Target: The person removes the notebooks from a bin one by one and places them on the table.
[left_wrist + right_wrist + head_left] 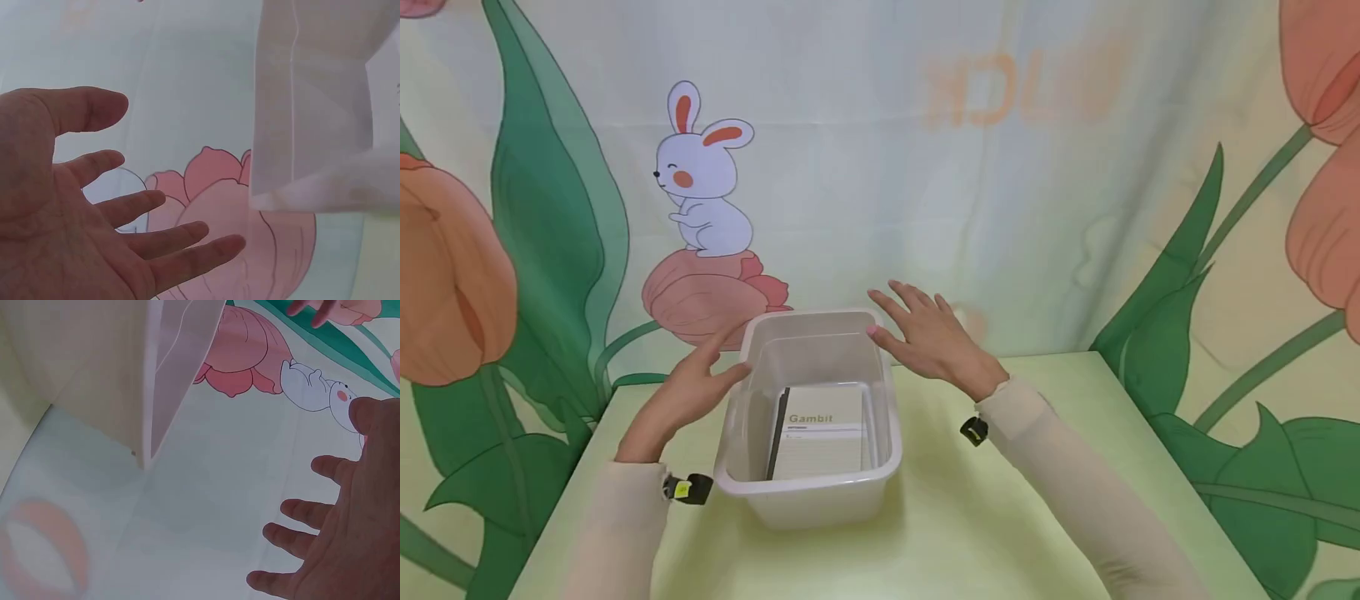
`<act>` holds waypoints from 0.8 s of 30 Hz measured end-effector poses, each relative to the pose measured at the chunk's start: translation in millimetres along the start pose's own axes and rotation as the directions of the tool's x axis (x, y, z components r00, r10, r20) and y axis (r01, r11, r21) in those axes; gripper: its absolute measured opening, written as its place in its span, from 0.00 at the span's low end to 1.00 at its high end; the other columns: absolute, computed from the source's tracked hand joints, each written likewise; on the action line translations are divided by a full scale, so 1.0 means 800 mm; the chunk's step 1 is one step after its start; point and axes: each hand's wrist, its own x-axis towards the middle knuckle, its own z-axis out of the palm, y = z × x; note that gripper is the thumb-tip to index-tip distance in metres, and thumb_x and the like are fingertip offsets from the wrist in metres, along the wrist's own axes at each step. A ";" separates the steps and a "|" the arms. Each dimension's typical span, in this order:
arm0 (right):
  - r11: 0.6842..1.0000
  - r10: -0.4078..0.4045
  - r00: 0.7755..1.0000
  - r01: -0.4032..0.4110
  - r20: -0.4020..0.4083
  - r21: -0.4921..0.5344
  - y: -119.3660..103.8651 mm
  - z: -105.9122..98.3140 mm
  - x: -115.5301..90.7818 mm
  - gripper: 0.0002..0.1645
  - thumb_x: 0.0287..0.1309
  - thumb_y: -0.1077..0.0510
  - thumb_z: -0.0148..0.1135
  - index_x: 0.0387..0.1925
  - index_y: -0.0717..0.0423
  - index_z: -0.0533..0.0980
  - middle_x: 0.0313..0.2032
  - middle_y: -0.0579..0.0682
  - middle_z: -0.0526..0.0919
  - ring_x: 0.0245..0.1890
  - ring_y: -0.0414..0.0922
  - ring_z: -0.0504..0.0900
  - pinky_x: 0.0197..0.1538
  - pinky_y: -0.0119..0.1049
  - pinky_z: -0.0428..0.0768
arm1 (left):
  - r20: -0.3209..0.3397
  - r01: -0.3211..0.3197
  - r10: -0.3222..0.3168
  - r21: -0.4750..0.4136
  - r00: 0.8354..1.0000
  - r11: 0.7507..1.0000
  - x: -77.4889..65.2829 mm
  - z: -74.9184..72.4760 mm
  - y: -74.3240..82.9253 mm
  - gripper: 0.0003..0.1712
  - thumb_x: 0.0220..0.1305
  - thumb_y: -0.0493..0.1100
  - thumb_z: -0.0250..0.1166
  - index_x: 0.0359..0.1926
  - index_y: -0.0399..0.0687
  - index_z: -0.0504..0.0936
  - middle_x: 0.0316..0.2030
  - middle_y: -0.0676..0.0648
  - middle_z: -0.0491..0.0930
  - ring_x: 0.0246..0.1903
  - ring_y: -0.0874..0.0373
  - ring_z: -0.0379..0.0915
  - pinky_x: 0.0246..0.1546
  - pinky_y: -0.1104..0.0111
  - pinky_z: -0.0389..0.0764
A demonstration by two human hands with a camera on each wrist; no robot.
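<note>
Holds left hand point(692, 387) just beside the left rim of a pale plastic tub point(820, 507) and right hand point(934, 337) near its far right corner, with fingers of both spread and gripping nothing. Faces, inside the tub on a light-green tabletop point(970, 533), a "Gambit" notebook point(822, 454), before a backdrop point(865, 183) printed with a white rabbit point(718, 221) and tulips point(1330, 233).

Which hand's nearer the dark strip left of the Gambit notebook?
Left. Left hand is left of the dark strip, beside the bin; right hand is farther, by its far right corner.
</note>
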 end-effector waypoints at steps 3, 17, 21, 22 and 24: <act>1.000 -0.016 1.000 0.016 -0.011 -0.006 -0.007 0.002 0.002 0.38 0.70 0.28 0.34 0.76 0.32 0.50 0.77 0.48 0.51 0.76 0.52 0.53 0.74 0.62 0.50 | 0.028 0.049 -0.047 -0.073 0.998 0.996 -0.001 0.001 -0.014 0.45 0.71 0.59 0.55 0.78 0.71 0.38 0.78 0.38 0.43 0.72 0.26 0.45 0.59 0.32 0.65; 0.994 -0.105 0.994 0.105 -0.002 -0.041 -0.041 0.020 0.029 0.36 0.72 0.35 0.42 0.76 0.37 0.54 0.75 0.51 0.57 0.74 0.53 0.61 0.73 0.52 0.62 | 0.066 0.128 -0.114 -0.269 0.991 0.955 -0.019 0.029 -0.064 0.48 0.71 0.53 0.58 0.79 0.64 0.36 0.77 0.34 0.42 0.68 0.28 0.59 0.49 0.49 0.82; 0.993 -0.101 0.994 0.103 0.039 -0.058 -0.052 0.026 0.040 0.36 0.71 0.36 0.44 0.76 0.37 0.53 0.75 0.51 0.57 0.74 0.53 0.61 0.72 0.51 0.63 | 0.080 0.144 -0.126 -0.290 0.989 0.946 -0.022 0.038 -0.073 0.48 0.71 0.51 0.58 0.79 0.60 0.36 0.76 0.32 0.44 0.67 0.29 0.60 0.47 0.49 0.83; 0.993 -0.095 0.994 0.098 0.056 -0.061 -0.055 0.028 0.043 0.37 0.71 0.36 0.45 0.76 0.37 0.52 0.75 0.51 0.56 0.74 0.53 0.60 0.72 0.52 0.64 | 0.084 0.149 -0.130 -0.291 0.988 0.945 -0.023 0.040 -0.075 0.48 0.71 0.50 0.58 0.79 0.59 0.36 0.76 0.31 0.45 0.67 0.29 0.61 0.45 0.50 0.84; 0.994 -0.081 0.992 0.087 0.092 -0.071 -0.062 0.031 0.048 0.39 0.70 0.36 0.47 0.77 0.36 0.50 0.76 0.50 0.55 0.74 0.53 0.60 0.70 0.53 0.67 | 0.093 0.160 -0.139 -0.286 0.986 0.945 -0.025 0.045 -0.077 0.49 0.71 0.50 0.59 0.79 0.57 0.36 0.75 0.31 0.47 0.66 0.29 0.63 0.43 0.52 0.85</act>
